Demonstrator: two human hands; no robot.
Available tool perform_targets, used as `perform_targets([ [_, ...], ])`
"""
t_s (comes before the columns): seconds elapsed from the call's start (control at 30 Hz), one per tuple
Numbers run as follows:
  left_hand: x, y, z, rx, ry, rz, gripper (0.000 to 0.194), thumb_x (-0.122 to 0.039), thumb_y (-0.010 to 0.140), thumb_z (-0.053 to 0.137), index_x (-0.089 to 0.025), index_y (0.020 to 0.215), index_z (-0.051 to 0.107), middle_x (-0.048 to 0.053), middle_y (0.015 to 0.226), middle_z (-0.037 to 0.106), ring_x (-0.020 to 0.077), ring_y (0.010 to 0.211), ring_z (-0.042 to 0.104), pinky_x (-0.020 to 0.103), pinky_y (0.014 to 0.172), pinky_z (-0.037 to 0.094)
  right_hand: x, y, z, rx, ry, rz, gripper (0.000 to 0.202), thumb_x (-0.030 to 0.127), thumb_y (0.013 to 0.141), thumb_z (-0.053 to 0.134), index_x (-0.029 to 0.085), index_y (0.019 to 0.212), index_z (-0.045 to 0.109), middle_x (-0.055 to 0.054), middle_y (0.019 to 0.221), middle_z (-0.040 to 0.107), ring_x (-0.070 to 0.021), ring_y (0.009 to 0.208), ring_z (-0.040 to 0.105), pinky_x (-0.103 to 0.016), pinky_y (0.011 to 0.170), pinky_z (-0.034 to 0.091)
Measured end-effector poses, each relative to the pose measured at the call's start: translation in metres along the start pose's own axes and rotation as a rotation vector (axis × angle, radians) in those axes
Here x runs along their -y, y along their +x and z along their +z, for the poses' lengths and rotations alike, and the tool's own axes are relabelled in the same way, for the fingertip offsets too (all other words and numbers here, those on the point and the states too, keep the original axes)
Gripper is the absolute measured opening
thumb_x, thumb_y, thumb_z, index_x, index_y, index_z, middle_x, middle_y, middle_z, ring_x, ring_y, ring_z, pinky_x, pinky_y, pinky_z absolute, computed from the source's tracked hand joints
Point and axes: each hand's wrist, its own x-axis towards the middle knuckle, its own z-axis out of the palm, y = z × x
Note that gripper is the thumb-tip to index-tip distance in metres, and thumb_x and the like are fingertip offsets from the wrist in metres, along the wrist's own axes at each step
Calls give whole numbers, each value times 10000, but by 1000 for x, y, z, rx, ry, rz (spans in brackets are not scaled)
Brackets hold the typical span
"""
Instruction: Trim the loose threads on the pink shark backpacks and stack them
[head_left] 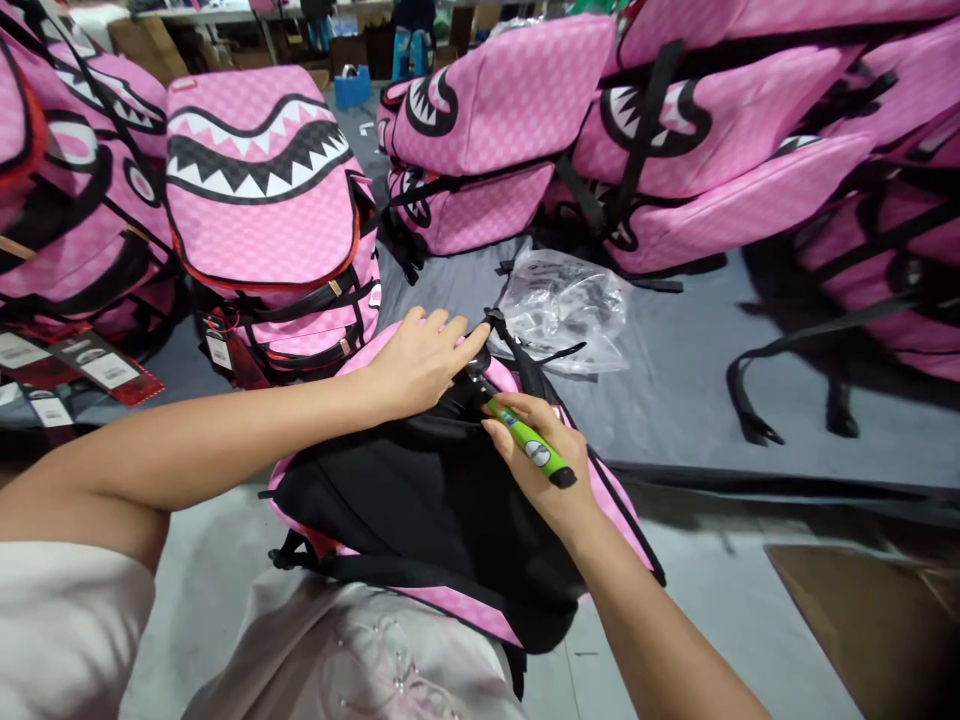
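Note:
A pink-and-black backpack point(420, 490) leans on my lap against the table edge, its black padded back facing up. My left hand point(420, 360) grips the top of this backpack, its fingers bent over the fabric by the black straps; the thumb is hidden. In my right hand point(551, 460) is a slim green stick-shaped tool point(529, 440) with a printed picture, a black end cap and a shiny metal neck. Its tip points at the black strap part near my left index finger. I cannot make out the tip exactly.
A pink shark-mouth backpack point(259, 190) stands at the left, beside more bags with hanging tags point(105, 365). More pink backpacks point(517, 100) lie stacked behind. A crumpled clear plastic bag point(566, 305) rests on the grey-covered table point(667, 380). Cardboard point(862, 620) lies at lower right.

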Motion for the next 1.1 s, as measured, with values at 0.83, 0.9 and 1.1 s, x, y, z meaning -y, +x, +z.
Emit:
perform_targets([
  [0.83,-11,13,19,79,68,-40,811,-374,868,645,-84,1528,273,167,1288,552,306,1157,491,451,1014,364,2,44,33,225,-763,38,830,209,783,665,119,1512,276,-212,1494,455,-403,1451,290,-633,1134,230],
  [0.9,-12,14,21,73,90,-43,861,-387,862,658,-111,1553,224,164,1294,547,314,1163,492,471,1032,355,1,41,32,199,-723,58,782,221,796,655,139,1494,312,-190,1487,471,-396,1450,295,-627,1126,250],
  [1.1,-13,21,27,69,104,-44,1043,-487,804,716,-144,1583,114,159,1309,540,322,1183,482,514,1131,250,-7,44,36,187,-695,63,714,214,819,634,100,1467,359,-213,1452,510,-413,1434,319,-630,1111,265],
])
